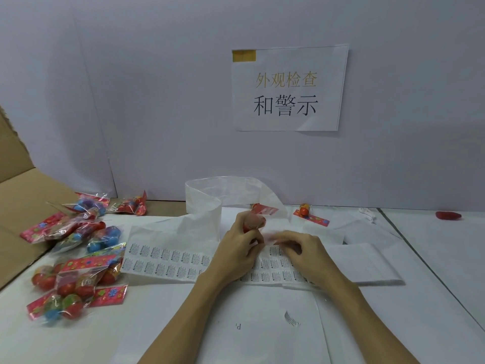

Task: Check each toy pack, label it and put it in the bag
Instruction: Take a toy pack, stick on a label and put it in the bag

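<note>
Over the label sheet (168, 261), mid-table: left hand (237, 248) wrapped round a toy pack (253, 222), held upright just above the paper. Right hand (301, 249) beside it, fingers curled at the sheet's top row, probably pinching a label; too blurred to say for sure. Looks like the labelling step, checking seemingly done on this pack. Next move likely calls for peeling one label free without lifting its neighbours, then pressing it flat on the crinkly wrap. No bag clearly made out; perhaps the white roll (207, 198) behind the hands, uncertain. Heaped at left, well apart: more toy packs (76, 258), some on cardboard (23, 195). One pack (309, 215) lying alone by the wall, a red thing (448, 215) far right. Loose label (291, 318) near the forearms. Nothing blocking the hands.
</note>
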